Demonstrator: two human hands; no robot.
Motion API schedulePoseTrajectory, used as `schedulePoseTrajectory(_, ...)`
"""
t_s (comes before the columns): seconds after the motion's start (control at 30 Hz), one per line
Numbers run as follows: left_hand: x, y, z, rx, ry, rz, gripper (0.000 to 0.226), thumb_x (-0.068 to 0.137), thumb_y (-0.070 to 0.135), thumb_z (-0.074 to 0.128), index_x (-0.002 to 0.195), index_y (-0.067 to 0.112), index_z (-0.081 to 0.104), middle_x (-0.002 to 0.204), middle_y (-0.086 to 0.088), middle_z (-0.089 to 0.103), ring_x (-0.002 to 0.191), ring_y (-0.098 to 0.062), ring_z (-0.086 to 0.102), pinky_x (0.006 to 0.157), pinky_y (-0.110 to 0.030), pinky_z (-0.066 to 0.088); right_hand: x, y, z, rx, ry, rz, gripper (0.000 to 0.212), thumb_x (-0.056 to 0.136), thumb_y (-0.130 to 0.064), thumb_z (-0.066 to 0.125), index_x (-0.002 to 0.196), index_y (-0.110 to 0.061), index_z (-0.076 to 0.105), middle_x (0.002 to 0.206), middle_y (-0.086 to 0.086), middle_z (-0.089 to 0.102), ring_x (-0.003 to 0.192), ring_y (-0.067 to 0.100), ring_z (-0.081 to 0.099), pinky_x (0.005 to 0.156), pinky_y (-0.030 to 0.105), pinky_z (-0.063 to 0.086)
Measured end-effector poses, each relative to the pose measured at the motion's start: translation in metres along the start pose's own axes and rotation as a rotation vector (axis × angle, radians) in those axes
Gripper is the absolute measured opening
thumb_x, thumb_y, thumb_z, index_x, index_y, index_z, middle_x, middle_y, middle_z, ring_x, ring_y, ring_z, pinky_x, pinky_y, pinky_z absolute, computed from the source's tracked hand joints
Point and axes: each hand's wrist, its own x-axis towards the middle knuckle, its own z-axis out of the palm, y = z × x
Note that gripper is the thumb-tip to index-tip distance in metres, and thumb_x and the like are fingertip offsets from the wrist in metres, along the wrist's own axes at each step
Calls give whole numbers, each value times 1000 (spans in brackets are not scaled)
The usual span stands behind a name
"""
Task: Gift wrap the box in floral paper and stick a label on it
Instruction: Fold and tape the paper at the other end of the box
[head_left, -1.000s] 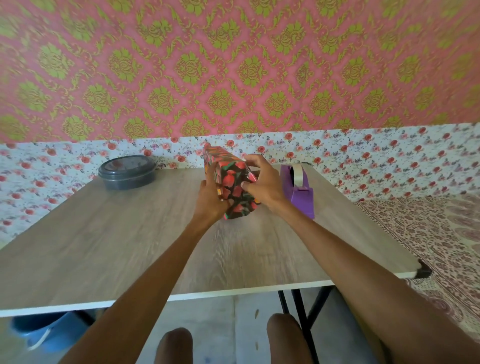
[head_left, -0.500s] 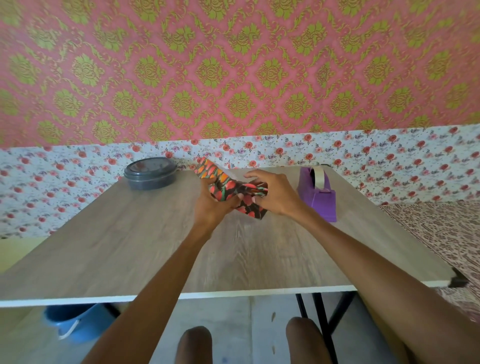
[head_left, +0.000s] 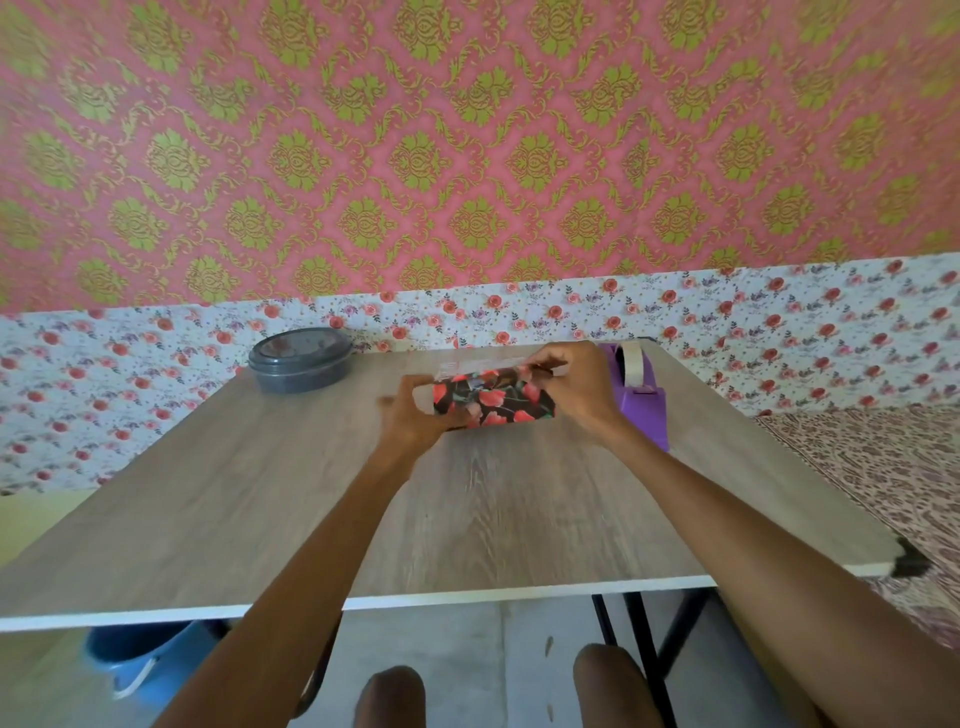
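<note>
Grey lidded round container (head_left: 300, 359) upper left, purple tape dispenser (head_left: 641, 408) centre right — left hand (head_left: 415, 422), right hand (head_left: 577, 385) fingers clamped on black red-flowered wrapped box (head_left: 493, 400).

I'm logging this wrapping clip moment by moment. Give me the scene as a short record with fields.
item: wrapped box, floral paper, lying sideways
left hand: grips its left end
right hand: grips its right end
surface below: table
nearby: purple tape dispenser at right; dark lidded container at far left
label: none clearly visible
</note>
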Motion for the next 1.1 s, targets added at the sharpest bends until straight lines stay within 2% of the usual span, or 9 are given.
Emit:
schedulePoseTrajectory(0.1,5,6,0,179,40,329,75,66,39,89,131,26,54,129,7,46,114,-6,44,96,-20,41,3,1,-4,-40,-24,-40,10,78,-20,82,86,-16,80,73,-16,70,72,-8,65,72,20,56)
schedulePoseTrajectory(0.2,2,16,7,185,-63,445,37,71,32,86,104,25,72,100,13,69,93,-5,65,79,-14,53,0,4,-3,-73,-91,-38,7,79,-22,81,86,-22,80,73,-20,70,75,-5,67,75,30,59)
schedulePoseTrajectory(0.3,4,15,16,153,9,435,11,79,29,80,74,30,70,71,10,70,70,-12,69,64,-24,55,-6,8,-4,-104,-158,-19,8,79,-24,81,73,-20,76,71,-11,72,74,9,70,74,40,58)
schedulePoseTrajectory(0.47,10,-5,33,116,3,362,21,81,38,77,75,18,73,65,-5,67,59,-13,58,57,-36,50,-17,15,-15,-171,-307,-28,18,80,-22,80,76,-5,75,82,3,75,85,16,71,84,36,55)
schedulePoseTrajectory(0.6,6,-17,53,135,-4,368,24,83,40,75,65,28,64,59,5,60,56,-14,54,54,-33,45,-25,24,-34,-136,-321,27,14,86,-14,74,96,-6,77,97,7,75,83,14,71,78,26,58)
schedulePoseTrajectory(0.7,5,-20,65,118,-26,363,25,83,44,74,73,21,68,65,2,67,61,-15,63,57,-37,52,-27,35,-51,-110,-43,148,13,91,-4,63,94,-6,76,92,9,76,71,15,70,67,34,61)
schedulePoseTrajectory(0.87,2,-9,84,66,-79,395,6,87,30,73,91,26,73,83,17,70,76,3,66,67,-12,52,-22,49,-84,-511,307,326,15,91,-9,57,82,-12,68,83,0,67,72,17,62,62,27,45)
schedulePoseTrajectory(0.97,6,-8,91,65,-93,393,15,87,31,72,100,22,75,89,13,71,80,6,65,68,-8,51,-16,63,-91,-315,274,654,17,93,-16,56,83,-6,65,82,6,68,68,21,64,60,31,52)
schedulePoseTrajectory(1.1,14,-8,98,76,-129,373,15,86,34,73,96,23,75,90,8,75,82,-4,70,72,-19,56,-5,64,-101,135,103,949,13,95,-19,62,90,-7,63,78,9,60,51,12,49,41,22,43)
